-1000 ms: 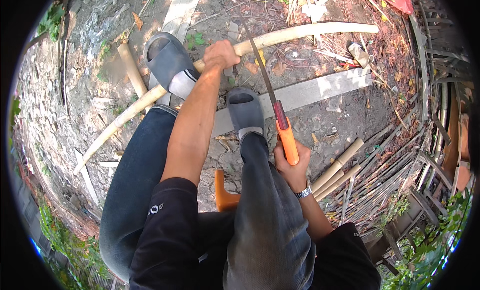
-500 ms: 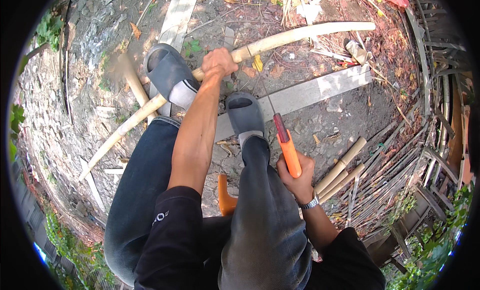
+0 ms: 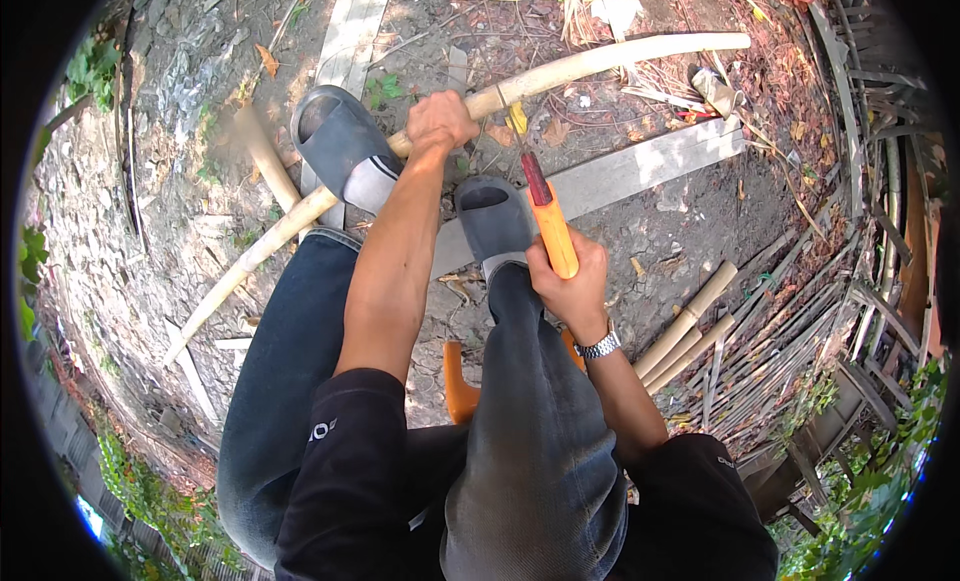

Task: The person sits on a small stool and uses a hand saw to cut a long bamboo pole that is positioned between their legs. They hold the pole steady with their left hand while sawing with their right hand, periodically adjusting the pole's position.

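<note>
My left hand (image 3: 442, 121) is closed around a long, pale, curved wooden pole (image 3: 610, 57). The pole runs from the lower left to the upper right, passing by my left slipper (image 3: 338, 141). Wrapped in my right hand (image 3: 572, 283) is the orange handle of a hand saw (image 3: 552, 221), with a dark red part ahead of the grip. Its thin blade reaches up to the pole just right of my left hand, and seems to touch it. My right slipper (image 3: 493, 219) stands beside the saw. A metal watch (image 3: 602, 345) circles my right wrist.
A flat grey board (image 3: 640, 176) lies on the dirt behind my right foot. Another pole (image 3: 268, 161) crosses under the held one. Short cut poles (image 3: 690, 326) and a heap of thin sticks (image 3: 760, 351) lie at the right. Orange plastic (image 3: 458, 386) shows between my legs.
My right hand and the saw have moved forward and a little left, pushing the handle nearer the pole. My left hand keeps its hold in nearly the same place.
</note>
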Demonstrator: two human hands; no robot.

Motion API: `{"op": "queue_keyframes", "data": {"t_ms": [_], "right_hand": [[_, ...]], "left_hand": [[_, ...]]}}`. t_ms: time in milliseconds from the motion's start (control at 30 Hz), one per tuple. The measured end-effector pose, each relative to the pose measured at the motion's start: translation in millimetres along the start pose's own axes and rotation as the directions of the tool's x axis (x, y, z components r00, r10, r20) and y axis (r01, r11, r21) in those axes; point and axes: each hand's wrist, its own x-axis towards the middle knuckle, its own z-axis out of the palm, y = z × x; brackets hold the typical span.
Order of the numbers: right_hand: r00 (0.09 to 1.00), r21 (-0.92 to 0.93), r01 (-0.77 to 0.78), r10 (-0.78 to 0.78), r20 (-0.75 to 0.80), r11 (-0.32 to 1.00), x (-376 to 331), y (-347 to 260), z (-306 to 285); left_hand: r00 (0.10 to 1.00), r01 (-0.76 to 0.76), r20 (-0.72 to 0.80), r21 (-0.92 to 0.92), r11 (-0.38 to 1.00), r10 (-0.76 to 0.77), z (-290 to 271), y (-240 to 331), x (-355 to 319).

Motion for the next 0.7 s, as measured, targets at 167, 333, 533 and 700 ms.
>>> {"op": "queue_keyframes", "data": {"t_ms": [167, 333, 533, 700], "right_hand": [[0.991, 0.126, -0.115, 0.105, 0.087, 0.985, -69.4, 0.2, -39.3], [1.000, 0.040, -0.018, 0.018, 0.006, 0.999, 25.7, -0.3, 13.5], [0.993, 0.120, -0.113, 0.108, 0.048, 0.986, -78.6, -4.8, -44.2], [0.999, 0.029, -0.028, 0.029, -0.018, 0.999, 10.6, 7.4, 6.9]], "left_hand": [[0.997, 0.062, -0.039, 0.003, 0.998, -0.062, 11.6, -18.2, -5.0], [1.000, 0.001, -0.017, -0.012, 1.000, -0.001, 6.6, -4.6, 0.7], [0.998, 0.034, -0.057, 0.006, 0.999, -0.034, 2.9, -9.3, 0.0], [0.998, -0.011, -0.069, -0.001, 1.000, 0.011, 14.1, 8.4, -6.5]]}}
